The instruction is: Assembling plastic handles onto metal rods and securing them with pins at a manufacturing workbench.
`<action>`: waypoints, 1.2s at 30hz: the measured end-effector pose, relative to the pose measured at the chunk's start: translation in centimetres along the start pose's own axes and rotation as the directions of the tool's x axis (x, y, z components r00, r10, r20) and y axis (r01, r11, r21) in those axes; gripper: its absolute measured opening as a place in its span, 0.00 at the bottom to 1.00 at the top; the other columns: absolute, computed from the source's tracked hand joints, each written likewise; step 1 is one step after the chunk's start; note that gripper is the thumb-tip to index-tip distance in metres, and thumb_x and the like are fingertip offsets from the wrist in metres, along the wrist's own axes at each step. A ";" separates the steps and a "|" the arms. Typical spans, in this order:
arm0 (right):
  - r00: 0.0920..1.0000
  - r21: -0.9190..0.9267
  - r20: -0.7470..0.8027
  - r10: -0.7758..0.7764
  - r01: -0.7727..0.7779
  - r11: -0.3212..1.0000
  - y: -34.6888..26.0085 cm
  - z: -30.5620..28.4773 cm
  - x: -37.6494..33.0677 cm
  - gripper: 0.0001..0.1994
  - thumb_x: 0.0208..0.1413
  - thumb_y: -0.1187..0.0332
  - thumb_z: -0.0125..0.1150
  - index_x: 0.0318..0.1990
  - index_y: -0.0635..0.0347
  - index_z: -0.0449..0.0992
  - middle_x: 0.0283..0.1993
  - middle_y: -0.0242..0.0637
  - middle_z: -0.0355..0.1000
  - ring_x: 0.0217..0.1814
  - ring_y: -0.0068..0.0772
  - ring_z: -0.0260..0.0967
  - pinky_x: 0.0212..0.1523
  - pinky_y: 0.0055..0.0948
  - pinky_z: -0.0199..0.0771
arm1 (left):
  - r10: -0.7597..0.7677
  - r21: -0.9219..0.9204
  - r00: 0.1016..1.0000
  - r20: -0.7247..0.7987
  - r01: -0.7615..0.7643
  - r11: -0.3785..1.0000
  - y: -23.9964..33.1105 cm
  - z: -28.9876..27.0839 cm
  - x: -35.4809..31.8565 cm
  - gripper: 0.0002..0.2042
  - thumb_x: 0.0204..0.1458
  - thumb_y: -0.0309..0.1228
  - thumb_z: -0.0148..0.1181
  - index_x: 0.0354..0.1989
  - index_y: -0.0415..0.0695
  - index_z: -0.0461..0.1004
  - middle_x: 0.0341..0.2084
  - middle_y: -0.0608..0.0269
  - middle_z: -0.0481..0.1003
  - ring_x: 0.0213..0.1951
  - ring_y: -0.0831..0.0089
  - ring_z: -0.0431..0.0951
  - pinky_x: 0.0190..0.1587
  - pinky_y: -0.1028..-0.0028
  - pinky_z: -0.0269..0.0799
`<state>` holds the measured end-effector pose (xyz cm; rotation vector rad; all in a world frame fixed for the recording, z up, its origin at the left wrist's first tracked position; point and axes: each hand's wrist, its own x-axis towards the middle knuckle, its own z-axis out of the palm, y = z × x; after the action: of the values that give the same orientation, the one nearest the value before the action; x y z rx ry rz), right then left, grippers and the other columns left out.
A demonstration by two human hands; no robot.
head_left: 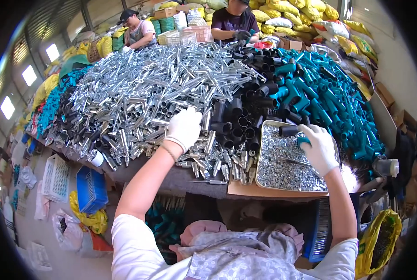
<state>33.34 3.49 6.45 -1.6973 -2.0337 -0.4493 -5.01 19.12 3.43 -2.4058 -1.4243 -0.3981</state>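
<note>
My left hand [185, 128], in a white glove, reaches into the near side of a big heap of shiny metal tube fittings [157, 79]. Its fingers are curled down among the parts, and what they grip is hidden. My right hand [319, 148], also gloved, is over a shallow tray [259, 175] filled with small metal pieces. Between its thumb and fingers is a teal plastic handle [303, 140], and a black tube end [288, 130] sticks out to the left. A pair of tweezers or similar slim metal tool [293, 161] lies on the small pieces.
Black plastic tubes [238, 123] lie between the metal heap and a pile of teal plastic handles [325, 100]. Across the table two people [140, 33] [234, 23] work. Blue and white crates [91, 189] stand on the floor at left; an open yellow sack [380, 242] is at lower right.
</note>
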 end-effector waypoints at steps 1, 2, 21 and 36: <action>0.999 -0.002 -0.032 -0.023 0.023 1.000 -0.6 0.5 1.2 0.22 0.47 0.71 0.66 0.54 0.57 0.78 0.50 0.45 0.76 0.53 0.52 0.71 0.55 0.46 0.71 | -0.024 -0.014 1.000 0.002 0.024 1.000 0.6 0.3 0.6 0.07 0.54 0.33 0.58 0.36 0.46 0.79 0.38 0.53 0.77 0.42 0.56 0.81 0.43 0.58 0.79; 0.988 0.033 -0.119 -0.102 0.107 0.994 -2.1 0.9 3.2 0.18 0.48 0.71 0.65 0.49 0.57 0.80 0.48 0.43 0.77 0.51 0.51 0.72 0.54 0.46 0.72 | -0.063 -0.048 0.998 0.017 0.063 0.997 0.6 0.4 0.9 0.07 0.54 0.33 0.58 0.36 0.46 0.79 0.38 0.53 0.78 0.42 0.56 0.81 0.43 0.58 0.79; 0.674 -0.106 0.348 -0.652 0.719 0.687 -19.5 11.1 17.5 0.06 0.44 0.70 0.65 0.33 0.56 0.81 0.35 0.42 0.79 0.46 0.44 0.77 0.46 0.40 0.76 | -0.477 -0.911 0.828 0.296 0.095 -0.402 -2.9 -2.4 -13.9 0.14 0.68 0.37 0.50 0.53 0.41 0.71 0.40 0.58 0.79 0.34 0.75 0.81 0.29 0.77 0.79; 0.996 0.750 0.083 -0.040 -0.035 0.661 -16.6 1.4 -6.2 0.11 0.52 0.73 0.63 0.42 0.61 0.72 0.36 0.48 0.73 0.38 0.53 0.75 0.39 0.46 0.75 | -0.644 -0.896 0.748 0.163 -0.162 -0.415 12.2 -4.3 -20.5 0.13 0.68 0.37 0.50 0.47 0.38 0.71 0.39 0.53 0.76 0.35 0.67 0.78 0.38 0.69 0.78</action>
<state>17.75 -4.08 2.59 -1.1849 -1.8745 0.4591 -4.13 -4.44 -2.26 -1.8105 -1.4621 -3.5090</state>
